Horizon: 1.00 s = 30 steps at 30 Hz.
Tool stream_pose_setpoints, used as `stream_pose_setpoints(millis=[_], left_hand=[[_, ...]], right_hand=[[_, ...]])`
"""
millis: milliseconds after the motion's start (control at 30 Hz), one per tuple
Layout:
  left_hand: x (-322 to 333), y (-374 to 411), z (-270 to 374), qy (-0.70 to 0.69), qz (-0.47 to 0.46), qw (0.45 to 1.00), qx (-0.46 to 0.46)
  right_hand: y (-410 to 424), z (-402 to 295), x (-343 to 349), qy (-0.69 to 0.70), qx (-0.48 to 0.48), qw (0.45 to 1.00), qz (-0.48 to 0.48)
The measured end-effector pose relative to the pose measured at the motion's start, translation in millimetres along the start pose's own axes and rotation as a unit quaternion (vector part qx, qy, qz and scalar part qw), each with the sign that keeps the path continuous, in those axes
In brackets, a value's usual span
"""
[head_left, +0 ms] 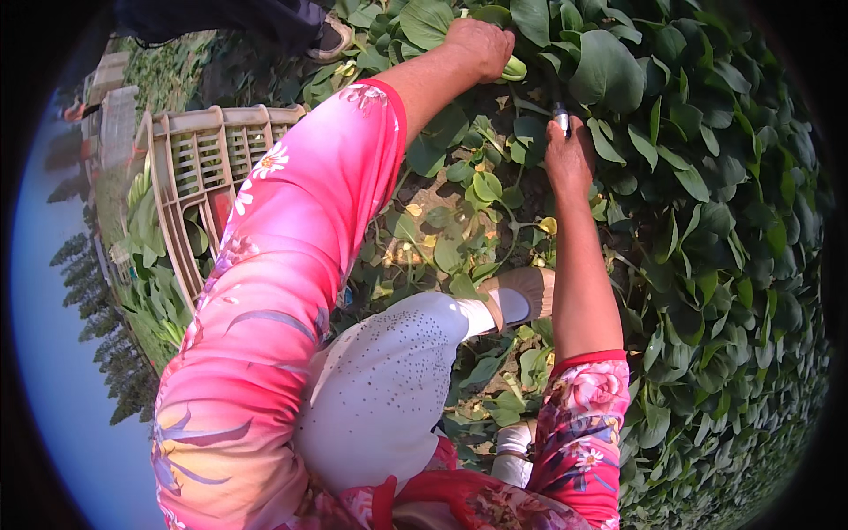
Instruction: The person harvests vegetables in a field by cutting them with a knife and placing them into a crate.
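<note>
At the top of the view my left hand (482,48) is closed around a leafy green vegetable that looks like bok choy. Its pale green stem base (514,69) sticks out below the fingers, and broad leaves show beyond the knuckles. Lower and to the right, my right hand (571,158) grips a hand tool (561,120) with a shiny metal part. The tool's far end goes under the leaves, so its kind is not plain. Growing bok choy plants (606,73) stand close beyond the right hand.
A beige plastic crate (192,119) with slatted sides stands at left, greens inside it. Cut greens (149,232) lie beyond it. Another person's shoe (331,38) is near the top. My shoe (533,295) rests on soil with loose leaves (487,187). Dense plants fill the right side.
</note>
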<state>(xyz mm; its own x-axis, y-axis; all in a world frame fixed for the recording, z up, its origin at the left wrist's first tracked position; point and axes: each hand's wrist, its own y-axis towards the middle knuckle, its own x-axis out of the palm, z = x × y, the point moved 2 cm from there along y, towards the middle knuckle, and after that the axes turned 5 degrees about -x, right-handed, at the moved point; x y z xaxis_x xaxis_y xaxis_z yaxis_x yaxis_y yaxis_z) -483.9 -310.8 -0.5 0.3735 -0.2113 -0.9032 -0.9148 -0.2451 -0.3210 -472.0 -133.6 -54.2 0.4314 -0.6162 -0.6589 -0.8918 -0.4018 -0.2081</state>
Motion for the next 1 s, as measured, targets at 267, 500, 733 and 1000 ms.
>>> stream_pose_setpoints(millis=[267, 500, 733, 1000], left_hand=[[29.6, -24.7, -5.5, -0.058, 0.006, 0.998, 0.038], [38.6, -27.8, -9.6, -0.092, 0.005, 0.996, 0.012], [40.6, -28.6, -6.9, -0.073, 0.021, 0.997, 0.021], [22.6, -69.2, -18.9, -0.137, -0.001, 0.990, 0.043]], right_hand=[[15.3, 2.0, 9.8, 0.013, -0.012, 1.000, 0.017], [23.2, 10.9, 20.6, -0.039, -0.010, 0.998, -0.040], [26.7, 32.3, 37.9, 0.069, 0.029, 0.994, -0.076], [-49.5, 22.4, 4.0, 0.133, 0.048, 0.989, -0.039]])
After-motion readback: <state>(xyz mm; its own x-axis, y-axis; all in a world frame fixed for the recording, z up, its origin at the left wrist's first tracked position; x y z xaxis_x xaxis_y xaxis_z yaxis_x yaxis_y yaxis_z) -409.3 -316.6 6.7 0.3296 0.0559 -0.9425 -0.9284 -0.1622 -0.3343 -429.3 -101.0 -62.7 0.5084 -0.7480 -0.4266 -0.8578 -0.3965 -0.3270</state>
